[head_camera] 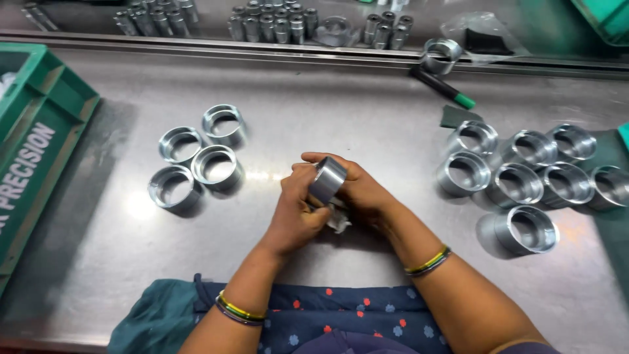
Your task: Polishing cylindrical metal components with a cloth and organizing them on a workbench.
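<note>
Both my hands meet at the middle of the steel table (341,124). My right hand (359,190) grips a short shiny metal ring (327,180), turned on its side. My left hand (296,210) presses against the ring from the left, fingers curled, with a scrap of white cloth (339,221) showing under it. Several finished-looking rings (196,157) stand in a cluster to the left. A larger group of several rings (517,174) stands to the right.
A green plastic crate (36,151) sits at the left edge. A black marker with a green cap (442,86) and a single ring (440,55) lie at the back. Rows of small metal fittings (272,25) line the far ledge, beside a clear plastic bag (481,33).
</note>
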